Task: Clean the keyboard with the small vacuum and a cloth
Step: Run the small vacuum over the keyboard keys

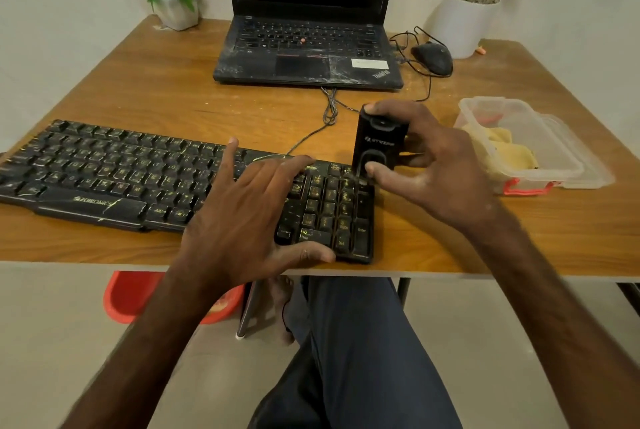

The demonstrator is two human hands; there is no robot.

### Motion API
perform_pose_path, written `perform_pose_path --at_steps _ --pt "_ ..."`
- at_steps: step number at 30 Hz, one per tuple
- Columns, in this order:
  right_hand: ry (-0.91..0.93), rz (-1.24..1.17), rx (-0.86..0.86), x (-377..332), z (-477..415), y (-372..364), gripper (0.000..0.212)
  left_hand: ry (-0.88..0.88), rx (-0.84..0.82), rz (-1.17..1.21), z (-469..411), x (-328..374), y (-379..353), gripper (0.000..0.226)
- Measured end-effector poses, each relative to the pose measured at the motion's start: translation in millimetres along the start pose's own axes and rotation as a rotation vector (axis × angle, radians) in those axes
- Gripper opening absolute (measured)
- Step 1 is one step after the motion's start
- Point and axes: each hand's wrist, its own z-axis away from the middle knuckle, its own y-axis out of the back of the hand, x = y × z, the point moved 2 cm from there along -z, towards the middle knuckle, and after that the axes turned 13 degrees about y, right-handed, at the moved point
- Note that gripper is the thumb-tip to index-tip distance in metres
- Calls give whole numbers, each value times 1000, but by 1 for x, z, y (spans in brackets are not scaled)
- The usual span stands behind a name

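A dusty black keyboard [104, 179] lies along the table's front edge, its keys flecked with yellow crumbs. My left hand [242, 217] rests flat on its right part, fingers spread and straight, thumb at the keyboard's front rim. A small black vacuum [379, 141] stands upright at the far right corner of the number pad. My right hand [426, 161] grips the vacuum from the right, index finger over its top and thumb on its lower front. A yellow cloth [509, 148] lies in a clear plastic box [526, 116] to the right.
A dusty black laptop [308, 47] stands open behind the keyboard, with a wired mouse [433, 57] to its right. The keyboard's cable [329, 113] runs across the wooden table [156, 89]. Two white plant pots [462, 23] [176, 12] stand at the back corners. A red bin [138, 297] sits under the table.
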Motion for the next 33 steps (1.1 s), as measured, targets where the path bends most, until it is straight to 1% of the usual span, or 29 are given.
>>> perform_pose_path --at_steps 2,5,9,10,12,16,18,22,23,25,27,29,31,33 --pt "-7 34 46 6 -5 -4 61 -3 3 1 0 -1 0 113" --pt "-19 12 52 1 2 -3 62 -3 -13 -20 -1 -2 -1 123" --pt "-45 -251 9 -20 24 0 63 12 -19 -23 -1 -2 -2 127" --pt "-46 -262 2 -21 24 1 63 14 -23 -22 -1 -2 -2 127" --pt "-61 -184 10 -14 18 1 64 11 -31 -19 -1 -1 -2 126" --pt "-145 -45 90 9 -4 -2 61 -8 -33 -38 -1 -1 -2 127" --pt "-145 -46 89 9 -4 -3 61 0 -34 -31 -1 -1 -2 128" --pt "-105 -121 53 -14 20 -1 63 16 -37 -30 -1 -2 -2 128" --pt "-115 -154 73 -18 26 -2 64 18 -36 -32 -1 -2 -2 128" --pt "-183 -239 200 -20 32 -3 63 15 -36 -31 -1 -2 -3 127" --pt "-344 -380 391 -12 33 -5 61 11 -37 -28 -1 -2 -3 127" --pt "-559 -571 550 1 32 -8 60 10 -33 -28 -1 -2 -2 126" --pt "-678 -692 629 11 32 -9 60 9 -27 -29 0 -1 -1 125" --pt "-695 -729 643 14 32 -9 63 11 -21 -30 -1 -1 -1 125"
